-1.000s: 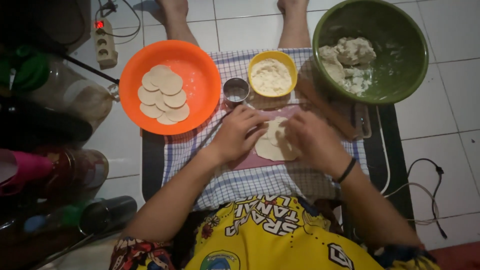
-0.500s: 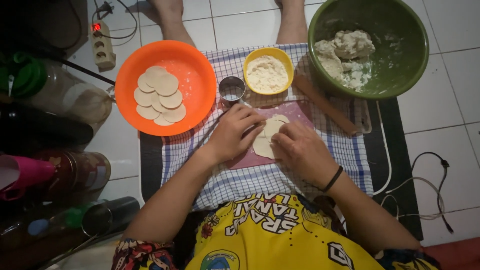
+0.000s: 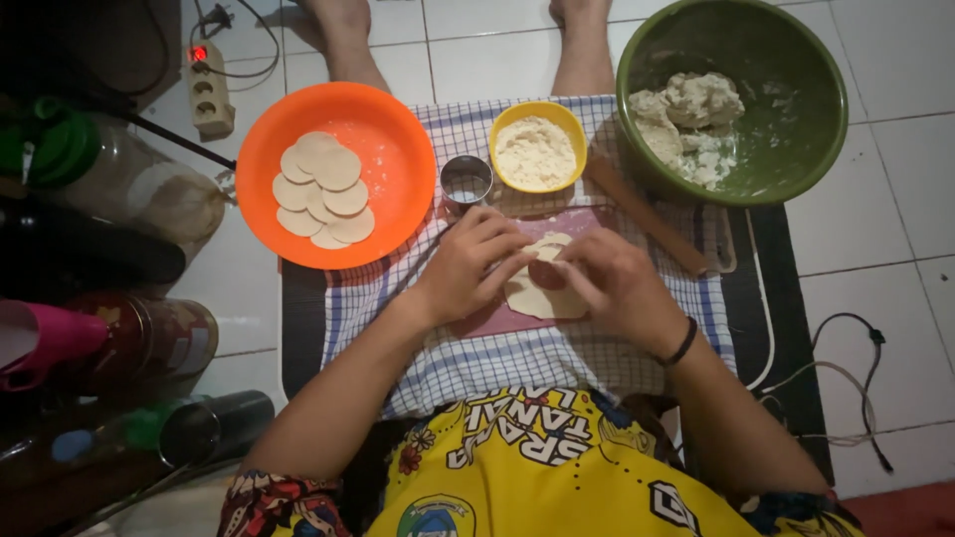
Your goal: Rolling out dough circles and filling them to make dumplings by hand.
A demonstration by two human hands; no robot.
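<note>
Bright, even overhead light, sharp centre (left edge dim, murky)
</note>
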